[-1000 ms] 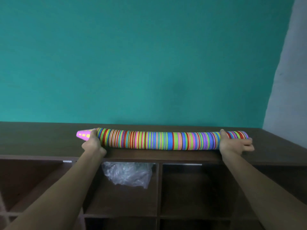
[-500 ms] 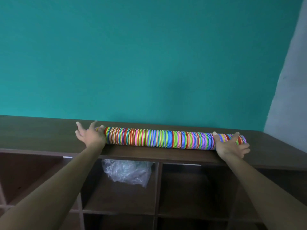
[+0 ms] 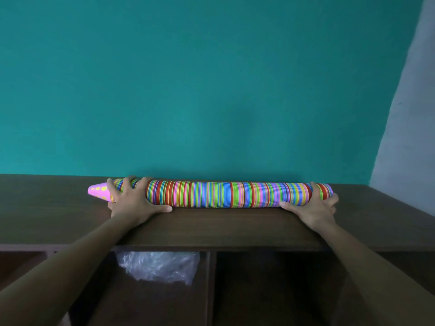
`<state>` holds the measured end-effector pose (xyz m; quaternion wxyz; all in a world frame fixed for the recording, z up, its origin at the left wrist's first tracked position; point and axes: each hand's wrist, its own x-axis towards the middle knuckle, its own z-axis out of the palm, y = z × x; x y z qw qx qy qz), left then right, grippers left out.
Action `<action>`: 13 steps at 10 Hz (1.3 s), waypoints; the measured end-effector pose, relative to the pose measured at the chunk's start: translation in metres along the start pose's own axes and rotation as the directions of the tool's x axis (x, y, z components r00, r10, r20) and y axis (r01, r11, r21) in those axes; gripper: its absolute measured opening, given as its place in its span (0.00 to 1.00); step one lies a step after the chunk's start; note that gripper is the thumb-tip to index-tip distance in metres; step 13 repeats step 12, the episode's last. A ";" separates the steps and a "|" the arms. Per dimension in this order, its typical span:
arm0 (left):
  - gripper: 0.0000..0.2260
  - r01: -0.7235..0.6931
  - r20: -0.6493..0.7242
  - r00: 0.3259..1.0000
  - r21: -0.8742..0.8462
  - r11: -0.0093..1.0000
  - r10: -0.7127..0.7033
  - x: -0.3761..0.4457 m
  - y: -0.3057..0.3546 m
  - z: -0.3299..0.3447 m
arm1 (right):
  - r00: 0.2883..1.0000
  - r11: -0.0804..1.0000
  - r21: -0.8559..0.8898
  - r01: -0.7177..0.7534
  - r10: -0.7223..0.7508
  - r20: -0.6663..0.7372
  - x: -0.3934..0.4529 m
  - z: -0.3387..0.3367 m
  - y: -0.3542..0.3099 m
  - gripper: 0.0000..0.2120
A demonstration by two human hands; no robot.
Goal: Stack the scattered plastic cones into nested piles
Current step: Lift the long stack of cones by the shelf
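Head view: one frame, both hands on one long pile
Cone pile (image 3: 226, 194): nested cones lying on its side on the cabinet top (image 3: 223, 228), near the teal wall (image 3: 211, 85); long axis runs left-right; pink tip (image 3: 97, 190) points left
Left hand (image 3: 131, 203): fingers curled over the pile just beside the tip; thumb along the front at its base
Right hand (image 3: 315, 208): fingers spread, wrapped over the wide end; thumb along the front
Key relation: pile lies crosswise between the hands, one at each end, equally near; likely a two-handed move or squeeze along the axis
Below: crumpled plastic bag (image 3: 157, 267) in a cubby
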<state>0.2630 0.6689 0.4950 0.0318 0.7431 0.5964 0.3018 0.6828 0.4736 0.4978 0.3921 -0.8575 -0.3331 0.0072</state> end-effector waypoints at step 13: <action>0.09 -0.565 -0.075 0.824 -0.187 0.804 0.561 0.115 0.042 0.074 | 0.841 0.839 -0.075 0.539 -0.531 0.100 0.072 0.079 -0.047 0.22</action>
